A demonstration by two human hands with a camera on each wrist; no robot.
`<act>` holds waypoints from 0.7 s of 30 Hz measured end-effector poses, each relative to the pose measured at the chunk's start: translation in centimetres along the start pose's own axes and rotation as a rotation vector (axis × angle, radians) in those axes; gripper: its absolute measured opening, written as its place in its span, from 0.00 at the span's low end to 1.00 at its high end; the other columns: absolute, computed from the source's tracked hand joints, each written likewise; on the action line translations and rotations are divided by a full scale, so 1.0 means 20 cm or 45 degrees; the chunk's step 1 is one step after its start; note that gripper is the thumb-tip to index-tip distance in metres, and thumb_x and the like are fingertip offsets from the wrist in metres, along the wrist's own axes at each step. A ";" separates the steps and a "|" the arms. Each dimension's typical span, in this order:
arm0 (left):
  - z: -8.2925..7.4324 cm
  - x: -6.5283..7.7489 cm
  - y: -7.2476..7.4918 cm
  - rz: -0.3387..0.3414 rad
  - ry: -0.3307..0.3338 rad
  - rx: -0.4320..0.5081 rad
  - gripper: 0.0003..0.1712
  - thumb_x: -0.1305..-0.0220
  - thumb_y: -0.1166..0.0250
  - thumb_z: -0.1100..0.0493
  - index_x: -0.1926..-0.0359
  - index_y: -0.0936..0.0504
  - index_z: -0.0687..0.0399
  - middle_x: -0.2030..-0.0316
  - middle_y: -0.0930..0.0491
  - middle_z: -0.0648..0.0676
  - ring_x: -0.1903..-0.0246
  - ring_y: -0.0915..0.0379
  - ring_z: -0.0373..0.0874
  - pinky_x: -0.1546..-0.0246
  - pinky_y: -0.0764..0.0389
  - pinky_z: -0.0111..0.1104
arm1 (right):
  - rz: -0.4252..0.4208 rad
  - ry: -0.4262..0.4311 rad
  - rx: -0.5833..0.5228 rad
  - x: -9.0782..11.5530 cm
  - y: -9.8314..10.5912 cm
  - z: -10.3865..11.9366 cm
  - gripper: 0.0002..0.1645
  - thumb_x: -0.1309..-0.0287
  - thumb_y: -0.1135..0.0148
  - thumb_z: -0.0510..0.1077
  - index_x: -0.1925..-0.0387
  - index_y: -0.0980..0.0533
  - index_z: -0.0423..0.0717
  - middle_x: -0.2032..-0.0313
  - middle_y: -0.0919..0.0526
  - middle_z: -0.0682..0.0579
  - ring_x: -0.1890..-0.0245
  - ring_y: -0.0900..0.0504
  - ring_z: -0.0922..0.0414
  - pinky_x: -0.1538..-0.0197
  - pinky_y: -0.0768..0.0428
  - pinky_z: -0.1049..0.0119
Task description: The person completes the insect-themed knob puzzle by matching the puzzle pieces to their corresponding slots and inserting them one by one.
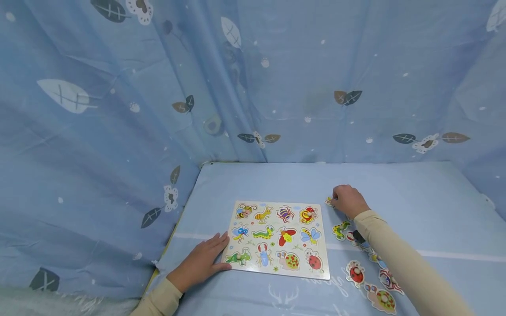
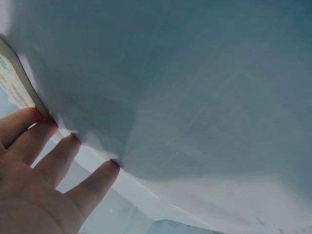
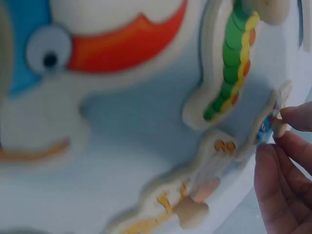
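Note:
A wooden puzzle board (image 1: 253, 245) with insect pictures lies flat on the cloth. Along its left edge rests my left hand (image 1: 203, 260), fingers extended; the left wrist view shows the fingertips (image 2: 111, 168) at the rim. To the right of the board, my right hand (image 1: 349, 201) pinches the wooden knob of a small puzzle piece with a blue insect (image 3: 264, 127). Most of that piece is covered by the hand in the head view. Close to it are a caterpillar piece (image 3: 238, 63) and a piece with yellow parts (image 3: 168, 207).
Under the right forearm lie several loose knobbed pieces, among them a ladybug (image 1: 356, 275), a snail (image 1: 382, 299) and a spider (image 1: 389, 281). A blue patterned curtain (image 1: 300, 79) hangs behind and to the left of the cloth-covered table (image 1: 269, 180).

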State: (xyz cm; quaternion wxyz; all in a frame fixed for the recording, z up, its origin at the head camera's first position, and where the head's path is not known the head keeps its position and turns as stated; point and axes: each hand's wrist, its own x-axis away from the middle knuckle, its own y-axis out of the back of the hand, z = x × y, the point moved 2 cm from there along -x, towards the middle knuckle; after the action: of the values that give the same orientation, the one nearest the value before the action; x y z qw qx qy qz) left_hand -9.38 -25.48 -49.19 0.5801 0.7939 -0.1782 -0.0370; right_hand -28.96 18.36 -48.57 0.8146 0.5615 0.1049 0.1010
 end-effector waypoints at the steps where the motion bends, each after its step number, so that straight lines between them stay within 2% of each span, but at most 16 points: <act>1: 0.00 0.00 0.00 -0.001 -0.002 0.001 0.50 0.36 0.33 0.34 0.23 0.34 0.58 0.22 0.37 0.55 0.23 0.40 0.60 0.29 0.33 0.64 | 0.010 -0.004 -0.021 0.00 0.00 0.00 0.05 0.38 0.32 0.36 0.70 0.18 0.38 0.71 0.15 0.45 0.75 0.23 0.54 0.70 0.21 0.58; 8: 0.01 0.01 -0.02 -0.015 -0.009 0.000 0.49 0.35 0.32 0.35 0.23 0.33 0.58 0.22 0.36 0.55 0.23 0.40 0.60 0.30 0.32 0.63 | -0.008 -0.006 -0.027 0.01 -0.01 0.02 0.08 0.38 0.32 0.34 0.73 0.20 0.40 0.74 0.17 0.46 0.76 0.25 0.54 0.70 0.24 0.60; 15: 0.01 0.01 -0.02 -0.001 0.020 -0.019 0.49 0.36 0.32 0.34 0.23 0.34 0.56 0.22 0.37 0.53 0.23 0.40 0.58 0.29 0.33 0.62 | -0.043 -0.001 -0.025 0.02 -0.03 0.03 0.08 0.38 0.31 0.35 0.74 0.20 0.39 0.74 0.17 0.46 0.76 0.26 0.54 0.71 0.25 0.60; 21: 0.00 0.01 0.00 0.013 0.026 -0.008 0.49 0.35 0.33 0.34 0.22 0.35 0.56 0.21 0.38 0.53 0.22 0.42 0.58 0.28 0.34 0.62 | -0.177 0.065 -0.059 0.02 -0.04 0.08 0.06 0.38 0.32 0.34 0.71 0.19 0.39 0.74 0.18 0.46 0.77 0.27 0.55 0.71 0.26 0.60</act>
State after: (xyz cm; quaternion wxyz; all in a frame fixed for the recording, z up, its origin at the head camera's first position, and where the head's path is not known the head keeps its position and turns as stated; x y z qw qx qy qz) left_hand -9.26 -25.50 -49.18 0.5846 0.7915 -0.1763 -0.0265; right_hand -28.00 16.72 -48.72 0.8294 0.5312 0.1619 0.0607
